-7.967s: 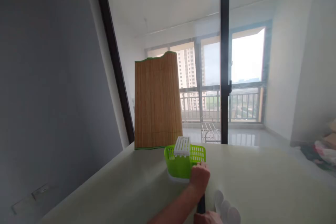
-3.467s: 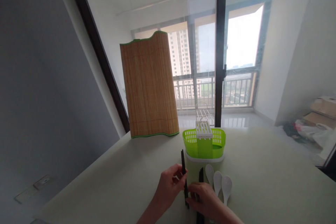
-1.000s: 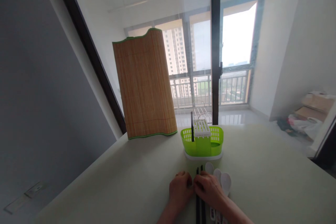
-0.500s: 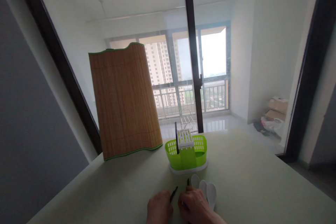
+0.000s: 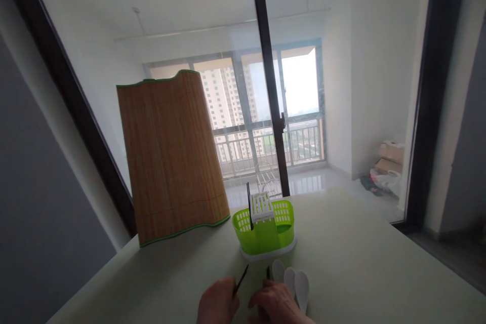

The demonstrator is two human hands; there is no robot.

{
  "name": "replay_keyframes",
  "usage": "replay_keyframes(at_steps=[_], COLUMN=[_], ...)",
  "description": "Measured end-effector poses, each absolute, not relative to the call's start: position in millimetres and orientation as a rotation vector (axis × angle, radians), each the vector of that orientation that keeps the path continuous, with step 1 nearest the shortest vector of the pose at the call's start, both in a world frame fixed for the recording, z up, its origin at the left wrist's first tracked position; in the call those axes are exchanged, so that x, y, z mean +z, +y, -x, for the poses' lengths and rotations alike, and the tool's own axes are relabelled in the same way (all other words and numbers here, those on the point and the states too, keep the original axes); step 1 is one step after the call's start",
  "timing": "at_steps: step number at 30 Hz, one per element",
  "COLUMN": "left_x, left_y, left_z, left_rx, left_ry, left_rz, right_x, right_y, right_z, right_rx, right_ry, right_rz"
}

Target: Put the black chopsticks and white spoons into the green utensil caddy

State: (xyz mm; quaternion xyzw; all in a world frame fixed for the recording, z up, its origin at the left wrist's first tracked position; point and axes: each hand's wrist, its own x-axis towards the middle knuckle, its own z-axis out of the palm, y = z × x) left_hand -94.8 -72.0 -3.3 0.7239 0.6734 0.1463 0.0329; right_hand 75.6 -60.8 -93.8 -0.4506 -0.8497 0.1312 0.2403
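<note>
Near the table's front edge, my left hand [image 5: 219,301] is closed round thin black chopsticks [image 5: 242,278], whose ends point up and to the right. Just to its right, my right hand [image 5: 275,304] has its fingers bent over more dark sticks [image 5: 268,272]. Three white spoons [image 5: 301,286] lie beside my right hand, their handles partly hidden. Beyond the hands stands a green basket [image 5: 261,238] with a white slotted holder [image 5: 261,206] on it. Another pair of black chopsticks [image 5: 249,205] stands upright in the basket's left part.
A curved bamboo mat [image 5: 170,157] stands upright at the back left of the pale table [image 5: 353,263]. Behind the table is a glass door with a dark frame [image 5: 271,86]. Boxes and bags [image 5: 389,162] lie on the floor beyond, at the right.
My left hand has moved a little left with its chopsticks, leaving a wider gap between the hands. The whole view has shifted slightly; the basket and spoons have not moved on the table.
</note>
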Motion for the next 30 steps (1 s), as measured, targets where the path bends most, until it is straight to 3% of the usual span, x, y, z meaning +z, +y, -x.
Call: replay_keyframes(at_steps=[2,7,12,22,30], left_x=[22.7,65.3,58.9,40.1,128.5], left_y=[-76.8,-92.8,-101.6,-107.4,-59.6], left_z=[89.4,74.8,70.3,77.1,112.1], left_rx=[0.399,0.955,1.199,1.109,1.542], left_ry=[2.023,1.574,1.465,1.446,1.449], left_rz=[-2.256,-2.022,-1.882,-1.873,-1.945], right_x=[-98.3,-103.2,-99.8,-112.0,-86.7], right_y=[-58.4,-59.7,-64.4,-63.5,-70.1], right_z=[-74.4,-69.3,-67.2,-63.6,-81.1], right_rx=[0.457,0.603,0.543,0.324,0.504], right_ry=[-2.31,-2.229,-2.216,-2.358,-2.287], right_rz=[1.18,1.043,0.971,1.15,1.171])
